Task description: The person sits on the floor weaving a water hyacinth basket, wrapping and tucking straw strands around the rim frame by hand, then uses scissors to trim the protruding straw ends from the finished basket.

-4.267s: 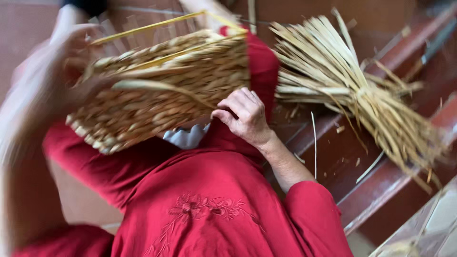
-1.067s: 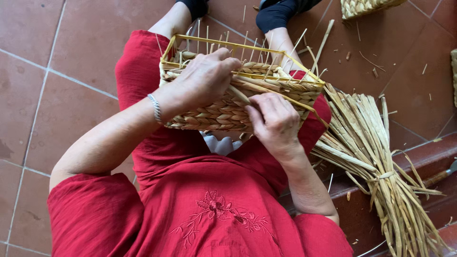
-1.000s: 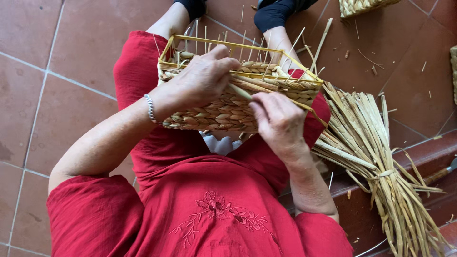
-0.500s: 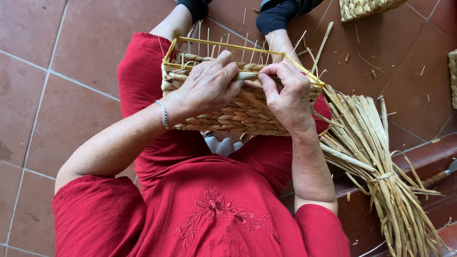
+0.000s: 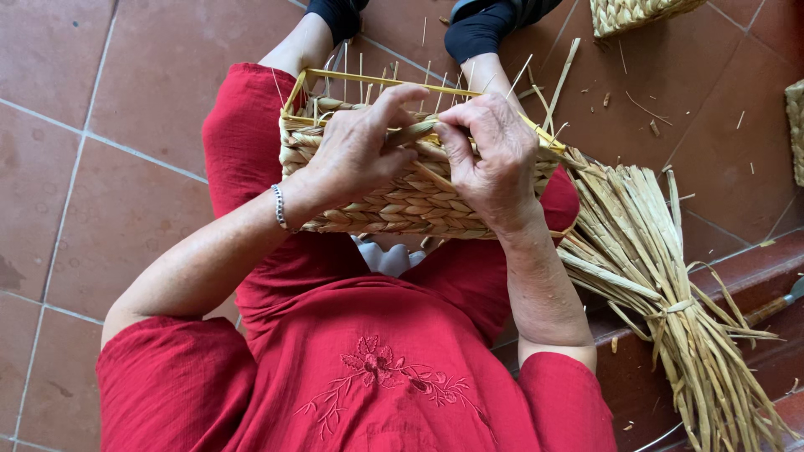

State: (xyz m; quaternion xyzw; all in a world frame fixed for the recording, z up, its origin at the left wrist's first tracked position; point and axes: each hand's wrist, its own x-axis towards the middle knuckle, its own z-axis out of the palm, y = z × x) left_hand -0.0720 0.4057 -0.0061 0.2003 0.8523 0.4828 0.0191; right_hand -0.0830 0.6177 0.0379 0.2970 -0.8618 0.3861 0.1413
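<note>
Half-woven basket (image 5: 394,197) sits on the person's lap, centre of frame w/ its open top toward the upper edge. It's straw-coloured, rows of twisted fibre on the sides, a thin yellow frame (image 5: 377,79) around the rim and thin upright stakes poking above it.

Left hand (image 5: 360,155) lies over the basket's near wall, centre-left; fingers curled, pinching a thick fibre strand (image 5: 414,132) at the rim. Silver bracelet (image 5: 279,208) on that wrist. Right hand (image 5: 494,159) is just beside it, centre-right, fingers bent down over the same strand and the rim, thumb toward the left hand. Both hands closed on the strand, fingertips nearly touching each other; can't tell exactly how the strand threads btwn the stakes, hands cover it.

Person wears a red dress (image 5: 368,368) w/ embroidered flower on the chest, lower centre of frame. Dark socks (image 5: 477,29) at upper centre, past the basket.

Bundle of dry reed stalks (image 5: 662,285) lies to the right, tied w/ a strip near the lower right, fanned toward the basket and touching its right corner. It rests across a dark red step (image 5: 754,276). Floor is terracotta tile (image 5: 109,125), straw bits scattered upper right. Part of another woven basket (image 5: 636,12) at the top edge, right.
</note>
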